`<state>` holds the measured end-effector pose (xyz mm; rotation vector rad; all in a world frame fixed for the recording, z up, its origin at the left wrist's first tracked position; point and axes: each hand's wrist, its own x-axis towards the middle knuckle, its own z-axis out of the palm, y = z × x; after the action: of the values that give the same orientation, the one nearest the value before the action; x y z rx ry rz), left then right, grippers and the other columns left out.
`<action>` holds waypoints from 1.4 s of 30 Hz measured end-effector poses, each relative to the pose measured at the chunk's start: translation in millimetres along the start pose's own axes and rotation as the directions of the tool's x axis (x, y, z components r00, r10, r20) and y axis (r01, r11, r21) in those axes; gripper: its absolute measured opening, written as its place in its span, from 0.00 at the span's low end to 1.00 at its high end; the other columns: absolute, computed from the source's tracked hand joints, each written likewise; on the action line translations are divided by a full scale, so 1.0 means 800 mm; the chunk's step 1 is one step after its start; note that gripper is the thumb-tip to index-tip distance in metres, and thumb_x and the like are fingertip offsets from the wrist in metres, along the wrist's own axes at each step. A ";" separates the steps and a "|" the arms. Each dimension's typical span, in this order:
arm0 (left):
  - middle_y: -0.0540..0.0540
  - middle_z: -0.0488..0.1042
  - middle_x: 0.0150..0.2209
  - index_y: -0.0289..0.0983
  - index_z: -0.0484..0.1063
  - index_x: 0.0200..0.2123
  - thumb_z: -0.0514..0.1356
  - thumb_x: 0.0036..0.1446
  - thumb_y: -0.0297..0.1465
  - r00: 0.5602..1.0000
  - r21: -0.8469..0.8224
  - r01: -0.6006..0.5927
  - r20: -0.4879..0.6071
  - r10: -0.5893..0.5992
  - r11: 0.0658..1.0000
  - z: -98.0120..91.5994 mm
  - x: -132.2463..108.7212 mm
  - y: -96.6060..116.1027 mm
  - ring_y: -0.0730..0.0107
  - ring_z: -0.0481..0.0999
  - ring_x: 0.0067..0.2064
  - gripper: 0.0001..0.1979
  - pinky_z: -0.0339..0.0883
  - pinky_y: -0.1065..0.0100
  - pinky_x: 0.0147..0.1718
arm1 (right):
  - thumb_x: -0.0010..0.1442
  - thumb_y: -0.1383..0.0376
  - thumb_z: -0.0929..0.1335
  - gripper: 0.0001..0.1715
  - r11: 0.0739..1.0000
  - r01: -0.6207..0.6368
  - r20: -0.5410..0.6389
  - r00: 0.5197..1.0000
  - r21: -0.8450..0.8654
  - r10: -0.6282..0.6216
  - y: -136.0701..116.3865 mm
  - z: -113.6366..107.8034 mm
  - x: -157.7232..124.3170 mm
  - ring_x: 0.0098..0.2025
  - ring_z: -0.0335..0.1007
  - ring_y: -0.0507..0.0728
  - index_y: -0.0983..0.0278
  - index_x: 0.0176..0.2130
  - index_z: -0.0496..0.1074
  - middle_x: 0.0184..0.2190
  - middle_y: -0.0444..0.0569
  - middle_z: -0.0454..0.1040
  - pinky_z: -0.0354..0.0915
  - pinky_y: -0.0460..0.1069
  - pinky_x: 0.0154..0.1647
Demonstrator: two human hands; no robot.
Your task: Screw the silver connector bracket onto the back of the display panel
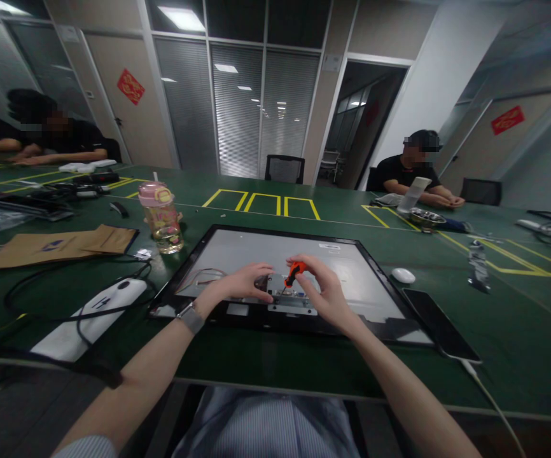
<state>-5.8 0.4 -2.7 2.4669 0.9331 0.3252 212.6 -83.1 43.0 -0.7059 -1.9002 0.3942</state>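
Observation:
A flat display panel (304, 251) with a black frame and grey back lies on the table in front of me. Near its front edge is a metal bracket with a circuit board (292, 304). My right hand (326, 289) grips an orange and black screwdriver (295, 272), its shaft slanting down to the board. At the board's left end, the thumb and fingers of my left hand (247, 283) close around a small dark piece (261, 281) that I cannot make out. Thin wires (202, 273) run over the panel left of that hand.
Left of the panel are a white power strip (91, 318) with black cables, a pink-lidded bottle (160, 216) and a brown paper envelope (56, 247). On the right lie a phone (440, 324) on a cable and a white case (403, 275). People sit across the green table (275, 366).

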 end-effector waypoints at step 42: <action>0.42 0.57 0.63 0.42 0.62 0.58 0.66 0.45 0.49 0.999 -0.028 0.050 0.007 -0.050 0.998 0.000 -0.002 -0.003 0.53 0.56 0.64 0.39 0.49 0.57 0.62 | 0.65 0.62 0.62 0.15 0.937 -0.165 -0.029 0.983 0.307 0.182 0.002 -0.003 0.004 0.47 0.70 0.56 0.58 0.50 0.69 0.41 0.51 0.73 0.67 0.56 0.51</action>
<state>-7.9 0.8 -4.1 2.4136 0.9797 0.3107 214.5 -80.4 45.6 -0.6710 -1.6793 0.7535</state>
